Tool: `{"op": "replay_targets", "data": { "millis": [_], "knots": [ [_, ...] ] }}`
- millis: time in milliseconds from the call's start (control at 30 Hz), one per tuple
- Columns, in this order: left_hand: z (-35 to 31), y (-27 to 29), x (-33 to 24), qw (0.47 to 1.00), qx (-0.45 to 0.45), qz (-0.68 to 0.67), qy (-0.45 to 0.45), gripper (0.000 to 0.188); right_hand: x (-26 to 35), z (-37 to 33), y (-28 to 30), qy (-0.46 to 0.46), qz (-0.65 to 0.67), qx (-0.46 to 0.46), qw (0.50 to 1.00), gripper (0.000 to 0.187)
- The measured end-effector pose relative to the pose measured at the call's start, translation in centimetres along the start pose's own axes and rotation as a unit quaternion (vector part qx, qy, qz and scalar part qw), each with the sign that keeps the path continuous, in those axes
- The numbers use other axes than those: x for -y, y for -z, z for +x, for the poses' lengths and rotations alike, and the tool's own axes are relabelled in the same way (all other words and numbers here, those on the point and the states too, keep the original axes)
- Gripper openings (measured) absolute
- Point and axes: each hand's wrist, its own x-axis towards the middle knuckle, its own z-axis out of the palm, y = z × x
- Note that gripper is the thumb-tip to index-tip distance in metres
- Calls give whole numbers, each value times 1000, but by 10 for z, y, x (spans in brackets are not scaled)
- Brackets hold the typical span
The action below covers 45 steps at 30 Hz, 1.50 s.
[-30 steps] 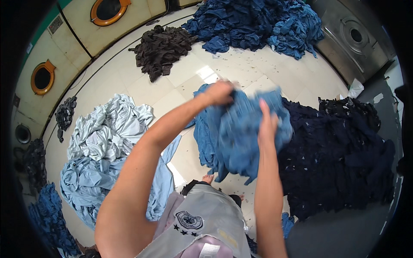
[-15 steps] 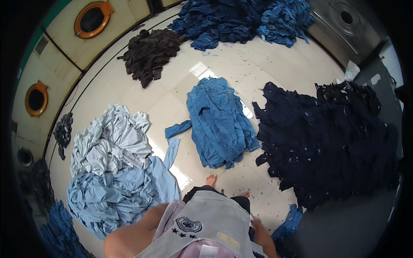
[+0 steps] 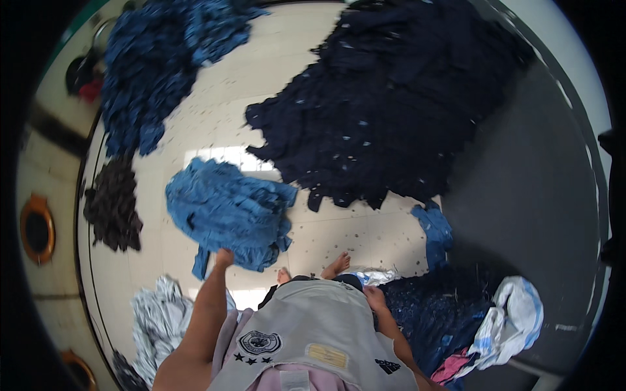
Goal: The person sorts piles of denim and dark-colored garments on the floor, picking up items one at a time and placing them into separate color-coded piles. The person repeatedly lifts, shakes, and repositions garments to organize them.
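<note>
My left hand (image 3: 223,258) touches the medium-blue crumpled cloth heap (image 3: 228,212) at 10 o'clock, grip undeterminable; my right hand (image 3: 375,298) hangs empty; sorted piles stand done; mixed bundle (image 3: 476,326) at 4 o'clock remains.

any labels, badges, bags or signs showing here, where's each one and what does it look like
Round crest badge: on the person's grey shirt, lower middle, dark with a pale ring and small stars beneath.
Rectangular patch: on the same shirt, right of the crest, pale tan.
Small dark emblem: further right on the shirt.
White and light blue sack: lower right on the floor, crumpled, beside dark blue clothes.
No signs or screens show.
</note>
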Motion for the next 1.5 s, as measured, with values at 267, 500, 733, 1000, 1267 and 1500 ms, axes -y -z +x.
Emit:
{"op": "replay_targets", "data": {
  "millis": [267,500,733,1000,1267,1500],
  "knots": [
    [74,110,-316,881,-12,-411,-233,33,-19,45,106,-133,233,-79,960,21],
    [65,28,-463,909,280,-113,-287,30,-110,17,180,-291,331,-247,863,18],
    [164,57,-586,883,244,-98,-389,21,-145,21,123,-373,383,-276,798,22],
    [221,83,-749,921,79,-32,-381,17,-173,114,72,-304,544,-115,773,15],
    [108,-148,-789,878,426,75,-204,29,-275,315,239,-286,176,-133,932,46],
    [-56,-292,-863,785,547,231,-175,130,-347,562,386,-307,-40,-54,949,104]
  ]
}}
